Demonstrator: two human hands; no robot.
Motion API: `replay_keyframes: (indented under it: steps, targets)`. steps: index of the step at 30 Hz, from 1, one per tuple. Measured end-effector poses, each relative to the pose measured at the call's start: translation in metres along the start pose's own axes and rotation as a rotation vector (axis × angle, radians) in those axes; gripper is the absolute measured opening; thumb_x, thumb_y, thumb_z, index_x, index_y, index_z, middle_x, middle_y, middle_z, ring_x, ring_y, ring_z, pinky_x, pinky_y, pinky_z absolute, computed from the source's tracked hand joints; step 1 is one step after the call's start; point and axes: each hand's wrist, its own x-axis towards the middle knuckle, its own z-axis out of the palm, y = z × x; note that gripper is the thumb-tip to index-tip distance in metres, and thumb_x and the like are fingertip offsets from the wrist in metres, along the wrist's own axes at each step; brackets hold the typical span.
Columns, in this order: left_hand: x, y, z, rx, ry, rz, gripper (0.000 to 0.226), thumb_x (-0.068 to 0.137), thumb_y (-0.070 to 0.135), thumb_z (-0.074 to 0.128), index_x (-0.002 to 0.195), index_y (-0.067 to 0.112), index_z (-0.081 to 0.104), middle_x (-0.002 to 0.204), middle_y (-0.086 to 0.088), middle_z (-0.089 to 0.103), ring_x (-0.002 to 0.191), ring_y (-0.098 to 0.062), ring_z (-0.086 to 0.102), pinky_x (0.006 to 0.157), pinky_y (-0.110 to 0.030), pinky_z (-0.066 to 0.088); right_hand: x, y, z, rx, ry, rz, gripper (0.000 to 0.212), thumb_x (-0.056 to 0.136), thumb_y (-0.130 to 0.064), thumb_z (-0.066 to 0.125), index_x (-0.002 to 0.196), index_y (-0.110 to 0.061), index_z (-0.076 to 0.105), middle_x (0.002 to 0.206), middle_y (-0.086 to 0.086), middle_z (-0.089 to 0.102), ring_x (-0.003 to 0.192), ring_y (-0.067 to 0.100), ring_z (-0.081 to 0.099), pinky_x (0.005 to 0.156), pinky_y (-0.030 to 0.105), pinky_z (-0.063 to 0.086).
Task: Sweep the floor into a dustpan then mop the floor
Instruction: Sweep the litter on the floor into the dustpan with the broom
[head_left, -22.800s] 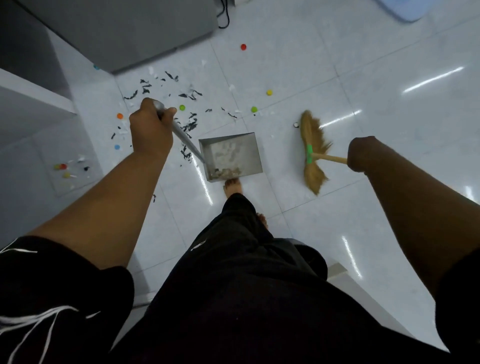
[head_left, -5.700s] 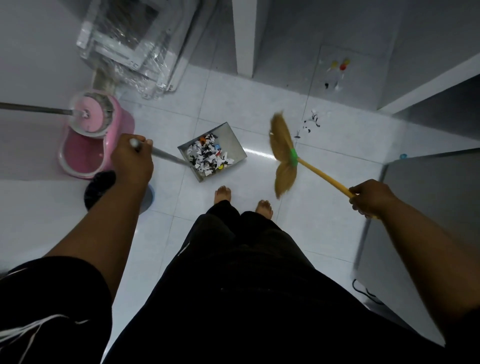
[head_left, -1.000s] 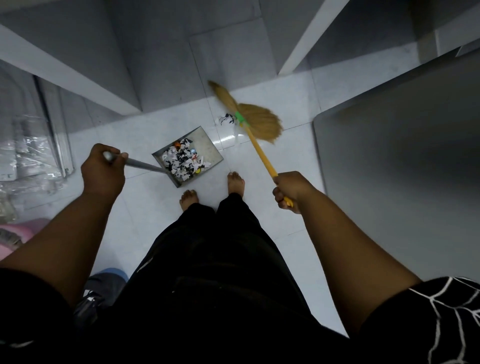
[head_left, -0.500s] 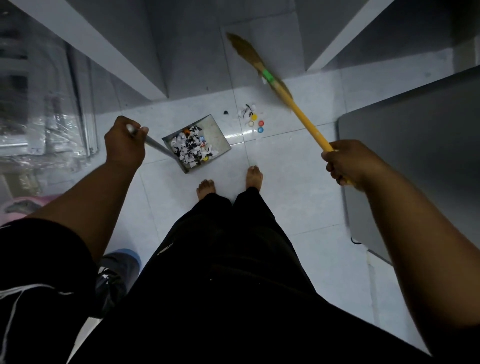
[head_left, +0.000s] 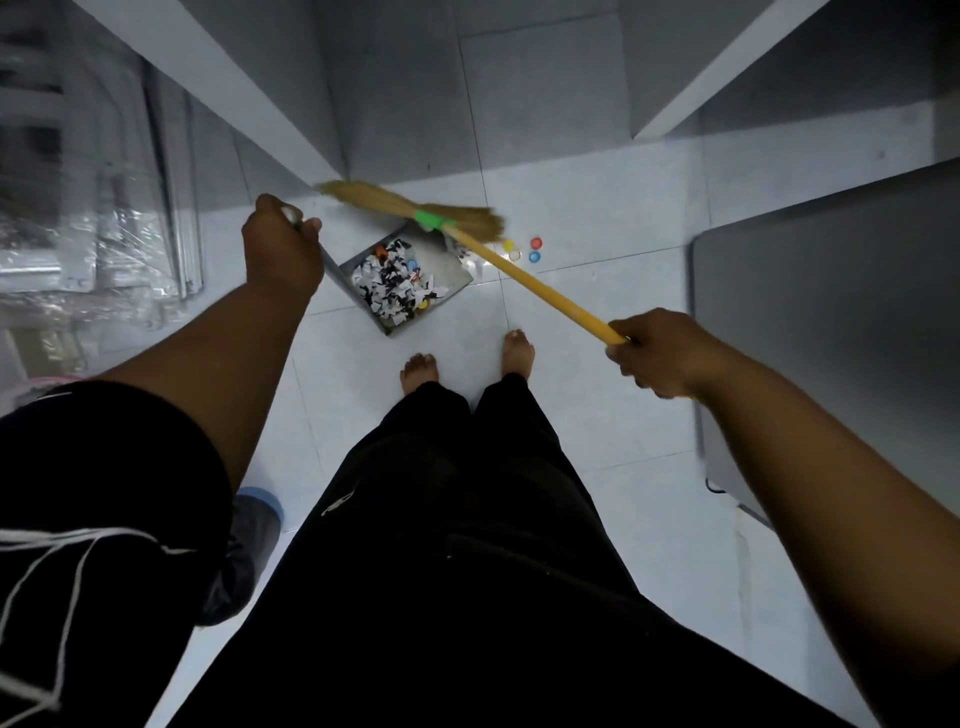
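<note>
My left hand grips the metal handle of a grey dustpan, which rests on the white tiled floor in front of my bare feet. The pan holds a heap of black and white paper scraps and a few coloured caps. My right hand holds the yellow stick of a straw broom. The broom head lies across the pan's far edge, its bristles pointing left. Several coloured bottle caps lie on the floor just right of the pan, beyond the broom stick.
Grey shelf or desk panels stand at the far left and far right. A large grey cabinet flanks my right. Plastic-wrapped items are stacked at the left. A blue-rimmed bin sits by my left leg.
The broom head has swung from the far recess leftward and down to the dustpan's far edge. The caps lie in about the same place, right of the pan. My left hand keeps its hold.
</note>
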Motion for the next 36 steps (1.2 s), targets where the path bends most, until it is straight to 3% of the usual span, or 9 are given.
replay_keyframes:
  steps: [3, 5, 8, 13, 16, 19, 22, 29, 36]
  targets:
    - [0.000, -0.006, -0.005, 0.123, -0.053, 0.086, 0.031, 0.093, 0.003, 0.040, 0.068, 0.021, 0.038, 0.073, 0.004, 0.041, 0.064, -0.006, 0.047, 0.059, -0.018, 0.037, -0.037, 0.021, -0.012, -0.074, 0.069, -0.090, 0.013, 0.090, -0.027, 0.054, 0.091, -0.020, 0.065, 0.069, -0.002, 0.066, 0.058, 0.016, 0.059, 0.056, 0.029, 0.050]
    - [-0.002, -0.008, -0.011, 0.286, -0.080, 0.134, 0.034, 0.092, 0.014, 0.051, 0.068, 0.030, 0.032, 0.069, 0.009, 0.039, 0.061, -0.002, 0.036, 0.070, -0.024, 0.033, -0.048, 0.036, -0.017, -0.067, 0.127, -0.087, 0.019, 0.092, -0.026, 0.056, 0.107, -0.024, 0.066, 0.073, -0.004, 0.066, 0.067, 0.016, 0.064, 0.063, 0.028, 0.050]
    - [-0.001, -0.014, -0.018, 0.354, -0.062, 0.210, 0.038, 0.091, 0.018, 0.055, 0.069, 0.033, 0.029, 0.069, 0.012, 0.038, 0.064, -0.018, 0.040, 0.076, -0.025, 0.030, -0.042, 0.051, -0.021, -0.063, 0.197, -0.025, 0.034, 0.093, -0.027, 0.056, 0.127, -0.026, 0.058, 0.079, -0.007, 0.064, 0.070, 0.010, 0.061, 0.061, 0.022, 0.042]
    - [-0.002, -0.016, -0.023, 0.416, -0.079, 0.296, 0.038, 0.093, 0.016, 0.054, 0.069, 0.033, 0.030, 0.069, 0.011, 0.039, 0.072, -0.028, 0.040, 0.072, -0.027, 0.032, -0.005, 0.052, 0.003, 0.198, 0.184, 0.187, 0.010, 0.092, -0.019, 0.052, 0.097, -0.017, 0.060, 0.072, 0.008, 0.061, 0.054, 0.019, 0.052, 0.044, 0.023, 0.040]
    - [0.004, -0.023, -0.019, 0.391, -0.104, 0.339, 0.036, 0.096, 0.000, 0.043, 0.070, 0.024, 0.036, 0.074, 0.006, 0.040, 0.057, -0.010, 0.035, 0.056, -0.013, 0.038, 0.006, 0.042, 0.031, 0.372, 0.102, 0.262, 0.014, 0.087, -0.011, 0.052, 0.091, -0.004, 0.063, 0.068, 0.010, 0.057, 0.051, 0.020, 0.046, 0.043, 0.024, 0.035]
    - [-0.002, -0.023, -0.019, 0.376, -0.100, 0.316, 0.029, 0.096, -0.001, 0.048, 0.079, 0.022, 0.041, 0.085, 0.005, 0.047, 0.071, -0.001, 0.050, 0.071, -0.004, 0.043, 0.002, 0.027, 0.058, 0.497, 0.008, 0.253, 0.012, 0.087, -0.009, 0.052, 0.086, -0.003, 0.062, 0.067, 0.010, 0.054, 0.046, 0.017, 0.042, 0.040, 0.024, 0.032]
    - [-0.009, -0.019, -0.021, 0.243, -0.119, 0.263, 0.030, 0.096, 0.005, 0.053, 0.079, 0.027, 0.040, 0.085, 0.009, 0.048, 0.080, -0.003, 0.052, 0.066, 0.001, 0.039, -0.013, 0.012, 0.072, 0.609, -0.062, 0.201, 0.012, 0.087, -0.012, 0.053, 0.088, -0.005, 0.062, 0.067, 0.010, 0.055, 0.047, 0.016, 0.041, 0.042, 0.025, 0.032]
    - [-0.010, -0.017, -0.024, 0.160, -0.133, 0.275, 0.041, 0.096, 0.000, 0.051, 0.073, 0.029, 0.034, 0.080, 0.013, 0.041, 0.071, 0.002, 0.047, 0.062, 0.005, 0.038, -0.067, -0.003, 0.046, 0.627, -0.091, 0.045, 0.018, 0.092, -0.017, 0.054, 0.098, -0.007, 0.066, 0.067, 0.007, 0.056, 0.047, 0.015, 0.037, 0.042, 0.023, 0.029]
    - [-0.005, -0.031, -0.046, 0.225, -0.077, 0.277, 0.040, 0.095, 0.004, 0.053, 0.072, 0.031, 0.035, 0.078, 0.014, 0.042, 0.082, -0.010, 0.053, 0.066, 0.000, 0.042, -0.082, -0.005, -0.008, 0.494, 0.038, 0.008, 0.014, 0.092, -0.016, 0.057, 0.097, -0.015, 0.069, 0.065, 0.007, 0.058, 0.047, 0.015, 0.040, 0.041, 0.025, 0.031]
